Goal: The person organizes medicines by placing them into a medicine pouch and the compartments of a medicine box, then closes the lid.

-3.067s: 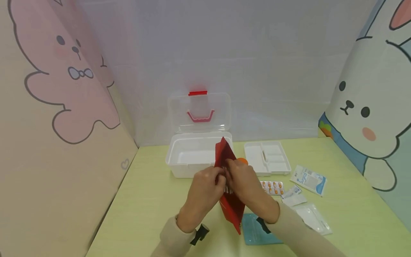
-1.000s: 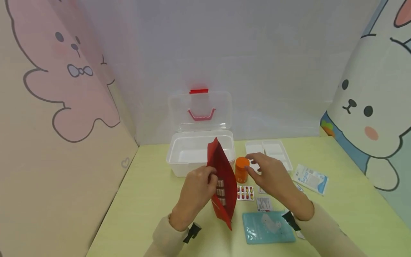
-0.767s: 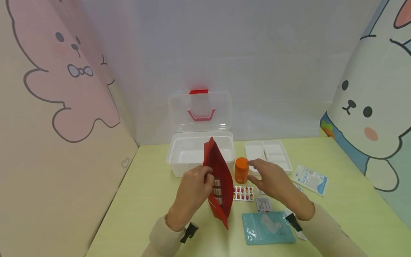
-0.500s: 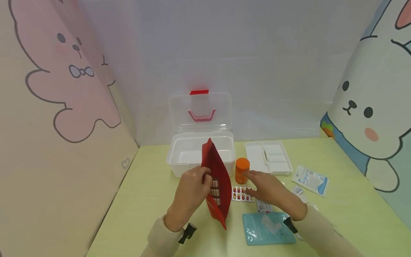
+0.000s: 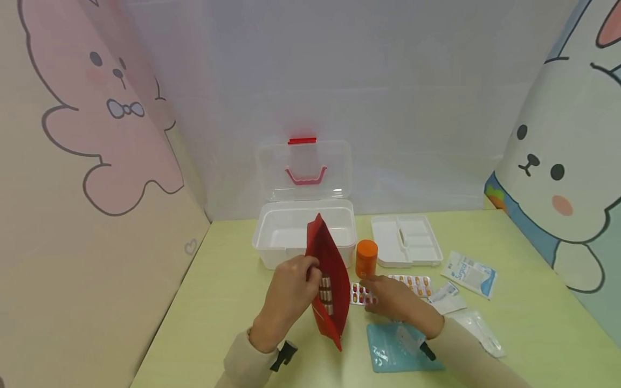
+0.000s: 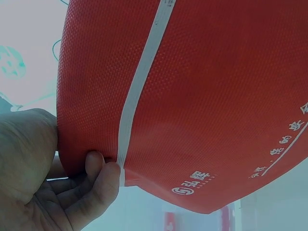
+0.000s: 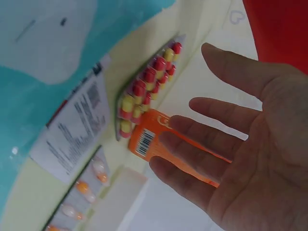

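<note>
Red woven fabric shows in my feed: the left hand (image 5: 287,288) pinches the left wall of a gaping pouch (image 5: 337,285) above the middle of the table (image 5: 233,285), before the white box (image 5: 271,256) at the back edge. Rightward I see a capsule strip (image 5: 360,294), an orange bottle (image 5: 366,260) just beside it, then the right hand (image 5: 400,303), fingers extended, partly over the strip.
</note>
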`<state>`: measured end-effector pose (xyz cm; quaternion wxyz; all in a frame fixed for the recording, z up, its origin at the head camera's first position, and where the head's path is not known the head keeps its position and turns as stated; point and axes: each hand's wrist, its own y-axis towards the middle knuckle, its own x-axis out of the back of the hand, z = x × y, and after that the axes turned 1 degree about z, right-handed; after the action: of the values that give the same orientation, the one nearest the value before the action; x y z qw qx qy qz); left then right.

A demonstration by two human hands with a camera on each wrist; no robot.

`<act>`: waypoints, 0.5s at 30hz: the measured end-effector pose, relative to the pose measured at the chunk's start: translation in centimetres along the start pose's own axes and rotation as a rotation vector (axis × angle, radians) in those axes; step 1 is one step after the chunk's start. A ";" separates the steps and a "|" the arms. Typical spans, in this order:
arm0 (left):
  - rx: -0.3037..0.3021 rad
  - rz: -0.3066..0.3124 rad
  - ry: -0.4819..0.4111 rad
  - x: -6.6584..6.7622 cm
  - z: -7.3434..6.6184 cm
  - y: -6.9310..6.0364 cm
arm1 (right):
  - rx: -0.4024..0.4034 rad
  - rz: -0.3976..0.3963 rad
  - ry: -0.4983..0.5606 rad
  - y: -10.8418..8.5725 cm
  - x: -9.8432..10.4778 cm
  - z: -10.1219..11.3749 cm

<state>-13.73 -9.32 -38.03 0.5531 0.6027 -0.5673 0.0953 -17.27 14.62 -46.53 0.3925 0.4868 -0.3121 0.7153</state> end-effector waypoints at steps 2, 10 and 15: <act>0.003 0.003 0.000 -0.1 0.0 -0.1 | 0.028 -0.012 -0.009 0.1 -0.5 -0.2; 0.011 0.009 -0.005 -0.3 0.1 -0.1 | 0.060 -0.058 -0.017 0.5 -1.7 -0.6; 0.011 0.011 0.003 -0.5 0.2 -0.2 | 0.082 -0.127 -0.065 0.6 -2.4 -0.7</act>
<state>-13.84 -9.31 -38.57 0.5499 0.6025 -0.5693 0.1024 -17.59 14.32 -49.03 0.4065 0.5443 -0.2635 0.6849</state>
